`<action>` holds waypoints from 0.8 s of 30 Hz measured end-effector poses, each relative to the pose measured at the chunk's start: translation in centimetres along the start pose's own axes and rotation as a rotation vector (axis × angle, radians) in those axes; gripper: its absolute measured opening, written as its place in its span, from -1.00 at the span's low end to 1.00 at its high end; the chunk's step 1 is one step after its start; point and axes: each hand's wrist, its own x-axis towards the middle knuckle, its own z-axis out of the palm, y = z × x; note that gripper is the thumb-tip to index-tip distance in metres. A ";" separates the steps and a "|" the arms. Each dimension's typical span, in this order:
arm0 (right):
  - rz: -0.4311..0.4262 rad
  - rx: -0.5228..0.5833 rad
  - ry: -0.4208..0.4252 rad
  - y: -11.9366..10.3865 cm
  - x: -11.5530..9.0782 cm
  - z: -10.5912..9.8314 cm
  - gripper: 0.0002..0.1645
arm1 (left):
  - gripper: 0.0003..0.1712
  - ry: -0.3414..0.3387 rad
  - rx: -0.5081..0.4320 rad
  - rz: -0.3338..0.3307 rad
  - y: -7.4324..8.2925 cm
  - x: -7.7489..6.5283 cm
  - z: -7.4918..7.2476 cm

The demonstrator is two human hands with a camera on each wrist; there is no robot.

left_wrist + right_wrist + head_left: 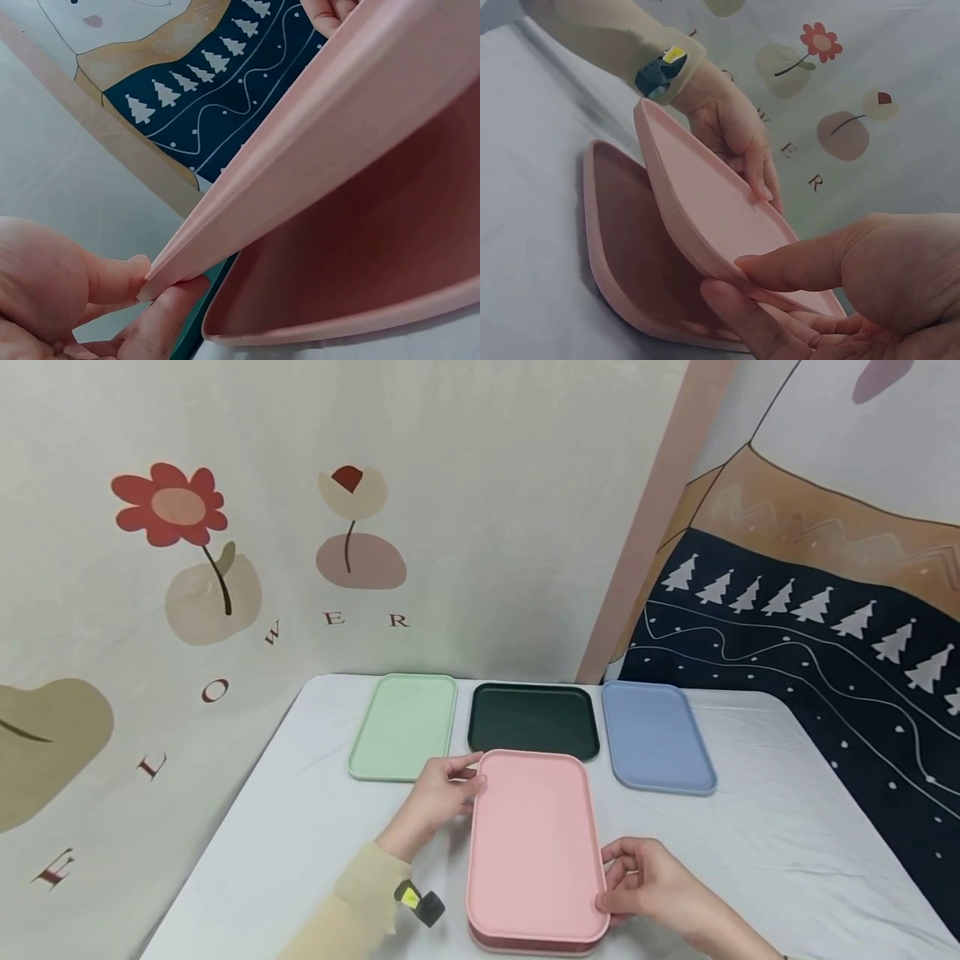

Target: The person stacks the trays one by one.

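Both hands hold a pink rectangular tray point(536, 843) by its long sides, raised above a second pink tray point(622, 240). My left hand point(442, 789) pinches the rim near the far left corner, thumb on top and fingers beneath. On the near right side, my right hand point(648, 885) grips the rim the same way, its thumb point(795, 264) on the upper edge. The lower tray lies on the white cloth, mostly hidden in the head view; the wrist views show a gap between the two trays.
Along the back of the white-covered table point(300, 827) lie a light green tray point(405, 727), a dark green tray point(532, 718) and a blue tray point(657, 737). Behind them hangs a flower-printed cloth point(480, 527). A tree-patterned dark cloth point(795, 652) hangs at the right.
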 end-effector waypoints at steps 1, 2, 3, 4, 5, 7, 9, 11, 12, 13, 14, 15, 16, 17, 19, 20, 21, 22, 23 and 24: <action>0.004 0.000 -0.002 0.1 0.1 0.0 -0.42 | -0.47 -0.002 0.005 0.003 0.0 0.0 0.0; 0.009 0.002 -0.003 0.2 0.1 0.0 -0.43 | -0.47 -0.002 0.012 0.008 -0.1 -0.1 0.1; 0.013 0.001 -0.003 0.3 0.2 -0.1 -0.43 | -0.47 -0.002 0.018 0.011 -0.2 -0.1 0.1; 0.017 0.001 -0.004 0.4 0.2 -0.1 -0.44 | -0.47 -0.003 0.023 0.015 -0.2 -0.1 0.1; 0.019 -0.001 -0.004 0.5 0.2 -0.1 -0.44 | -0.47 -0.003 0.025 0.017 -0.3 -0.1 0.1; 0.019 -0.004 -0.005 0.6 0.3 -0.1 -0.45 | -0.47 -0.005 0.037 0.029 -0.5 -0.1 0.2; 0.016 -0.010 -0.005 0.8 0.4 -0.2 -0.46 | -0.48 -0.005 0.052 0.032 -0.7 -0.1 0.3; 0.021 -0.019 0.000 0.8 0.5 -0.2 -0.46 | -0.47 -0.008 0.068 0.039 -0.9 -0.1 0.4; 0.024 -0.027 0.002 0.9 0.5 -0.2 -0.46 | -0.47 -0.008 0.076 0.039 -1.0 -0.1 0.4; 0.026 -0.040 0.005 0.9 0.5 -0.1 -0.46 | -0.47 -0.008 0.083 0.039 -1.0 -0.1 0.4; 0.031 -0.048 0.010 0.9 0.6 -0.1 -0.46 | -0.47 -0.008 0.093 0.034 -1.1 -0.1 0.5; 0.037 -0.055 0.012 0.9 0.6 -0.1 -0.46 | -0.47 -0.007 0.102 0.032 -1.2 0.0 0.5; 0.041 -0.063 0.015 1.0 0.6 -0.1 -0.47 | -0.47 -0.008 0.111 0.031 -1.3 0.0 0.5; 0.044 -0.072 0.017 1.0 0.6 -0.1 -0.47 | -0.46 -0.011 0.121 0.033 -1.4 0.0 0.5; 0.052 -0.080 0.021 1.1 0.6 -0.1 -0.48 | -0.46 -0.013 0.129 0.026 -1.5 0.0 0.6; 0.055 -0.082 0.022 1.1 0.6 -0.1 -0.48 | -0.46 -0.013 0.133 0.026 -1.6 0.0 0.6; 0.056 -0.084 0.021 1.1 0.6 -0.1 -0.48 | -0.46 -0.014 0.134 0.029 -1.7 0.1 0.6; 0.055 -0.086 0.023 1.2 0.6 -0.1 -0.48 | -0.46 -0.014 0.136 0.033 -1.7 0.1 0.7; 0.055 -0.087 0.023 1.2 0.6 -0.1 -0.48 | -0.46 -0.012 0.140 0.038 -1.8 0.1 0.7; 0.054 -0.087 0.023 1.2 0.6 0.0 -0.48 | -0.47 -0.006 0.145 0.038 -1.8 0.1 0.7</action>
